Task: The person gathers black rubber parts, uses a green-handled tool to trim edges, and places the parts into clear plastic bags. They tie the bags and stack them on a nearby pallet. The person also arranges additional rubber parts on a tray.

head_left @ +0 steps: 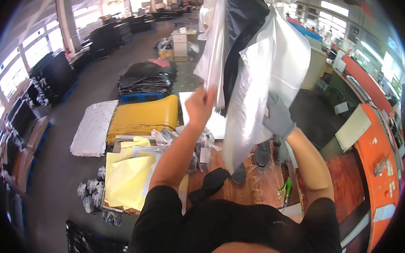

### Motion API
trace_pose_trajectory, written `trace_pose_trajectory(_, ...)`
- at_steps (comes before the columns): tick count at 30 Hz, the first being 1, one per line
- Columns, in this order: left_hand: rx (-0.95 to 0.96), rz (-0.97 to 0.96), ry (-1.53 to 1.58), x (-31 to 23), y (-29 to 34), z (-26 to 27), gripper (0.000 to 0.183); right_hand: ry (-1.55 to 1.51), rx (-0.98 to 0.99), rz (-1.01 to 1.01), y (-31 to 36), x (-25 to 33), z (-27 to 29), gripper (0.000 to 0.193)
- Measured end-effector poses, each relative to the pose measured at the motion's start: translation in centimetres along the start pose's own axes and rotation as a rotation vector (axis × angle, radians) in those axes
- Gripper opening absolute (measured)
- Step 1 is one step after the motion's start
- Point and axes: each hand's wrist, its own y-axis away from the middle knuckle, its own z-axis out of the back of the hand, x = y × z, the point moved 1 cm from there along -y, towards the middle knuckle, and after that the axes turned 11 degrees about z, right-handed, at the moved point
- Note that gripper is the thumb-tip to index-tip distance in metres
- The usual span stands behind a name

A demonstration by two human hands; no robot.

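Here, a long translucent plastic sheet (251, 99) hangs between a worker's two raised hands above a reddish-brown bench (259, 190), its upper end among black sheeting (243, 27) and white sheeting (294, 61) that runs out of the top of the head view.

The ungloved left hand (201, 109) stands at the sheet's 9 o'clock, a gap between them; from its fingers, the sheet lies toward 3 o'clock. The right hand (280, 117), in a grey glove, is the nearer of the two, close against the opposite edge, with the sheet toward its 9 o'clock.

The left fingers are curled near the lower edge of the white sheeting, but blur makes it impossible to tell whether they pinch it. The right fingers are partly hidden along the plastic; whether they grasp it or merely rest there cannot be told.

The translucent sheet's long axis leans from 1 o'clock to 7 o'clock, narrowing to a tip that points toward 7, over the bench. The black sheeting bends downward beside it, its lower end pointing near 6 o'clock, between the left hand and the translucent sheet.
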Motion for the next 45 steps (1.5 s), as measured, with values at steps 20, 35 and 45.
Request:
trace_pose_trajectory(20,1.177,1.226,0.218,-3.2,31.5,15.1,0.044,-1.421,0.402,-0.718,19.6,17.5,-6.4,0.017)
trace_pose_trajectory(35,0.794,1.075,0.526,1.8,22.9,13.9,0.025,-0.730,0.434,-0.641,21.3,20.2,-6.7,0.042)
trace_pose_trajectory(45,0.394,0.937,0.391,10.1,9.8,25.5,0.028,-0.856,0.241,-0.319,6.1,23.4,-13.3,0.019)
